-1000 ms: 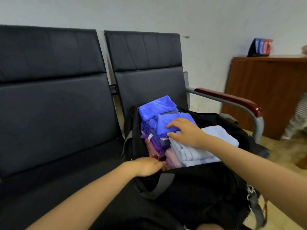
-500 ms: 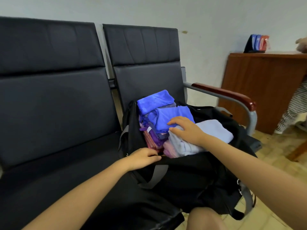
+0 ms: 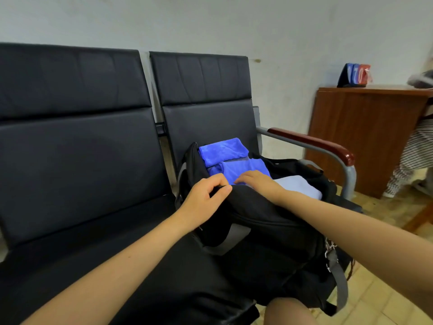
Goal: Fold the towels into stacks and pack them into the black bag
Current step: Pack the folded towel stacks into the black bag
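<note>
The black bag (image 3: 269,228) sits on the right-hand seat with its top open. Folded blue towels (image 3: 225,150) and a pale lilac towel (image 3: 295,185) fill it. My left hand (image 3: 201,198) pinches the bag's near edge between thumb and fingers and holds it raised over the towels. My right hand (image 3: 255,182) lies palm down on the towels with its fingers straight, pressing them into the bag. The pink and purple towels lower in the bag are hidden by the raised edge.
A row of black padded seats (image 3: 77,160) runs along the wall, with a metal and wood armrest (image 3: 311,143) right of the bag. A wooden cabinet (image 3: 365,137) stands at the right. A person in striped clothing (image 3: 417,156) is at the right edge.
My left hand has pulled the bag's near edge up and over the towels, covering the pink and purple ones. My right hand stays pressed on the towels.
</note>
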### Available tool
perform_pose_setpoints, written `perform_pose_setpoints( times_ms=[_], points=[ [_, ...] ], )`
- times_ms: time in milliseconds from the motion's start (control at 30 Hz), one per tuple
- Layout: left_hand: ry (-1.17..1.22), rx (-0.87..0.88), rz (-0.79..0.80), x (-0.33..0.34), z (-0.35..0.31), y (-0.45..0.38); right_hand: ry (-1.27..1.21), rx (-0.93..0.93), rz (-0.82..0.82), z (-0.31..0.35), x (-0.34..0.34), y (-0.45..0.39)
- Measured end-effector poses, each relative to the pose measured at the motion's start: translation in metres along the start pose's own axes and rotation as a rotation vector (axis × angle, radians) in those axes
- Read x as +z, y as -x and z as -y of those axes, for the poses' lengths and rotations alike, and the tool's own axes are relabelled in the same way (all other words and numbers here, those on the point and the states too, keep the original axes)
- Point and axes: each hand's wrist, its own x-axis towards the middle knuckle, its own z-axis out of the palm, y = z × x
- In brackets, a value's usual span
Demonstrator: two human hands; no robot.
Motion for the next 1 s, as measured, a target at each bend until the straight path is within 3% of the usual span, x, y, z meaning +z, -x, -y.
perform_pose_setpoints(
  times_ms=[200,333,667,733,867,1000],
  points=[
    [-0.301,-0.003,0.141,-0.014,0.013,-0.002,-0.590,0.122,-0.006,0.027,-0.025,0.033],
    [-0.427,0.012,0.216,-0.011,0.008,-0.008,-0.692,0.053,0.086,0.033,-0.041,0.060],
    [-0.605,-0.001,0.420,-0.034,0.019,-0.041,-0.750,0.024,-0.053,0.040,-0.048,0.086],
    [-0.586,-0.070,0.376,-0.042,0.031,-0.039,-0.721,0.029,-0.041,0.036,-0.044,0.085],
    [-0.297,-0.319,0.086,-0.040,0.049,-0.035,-0.590,0.059,-0.066,0.027,-0.039,0.059],
    [-0.339,-0.501,-0.023,-0.023,0.062,-0.052,-0.479,0.054,-0.189,0.018,-0.038,0.009]
  ],
)
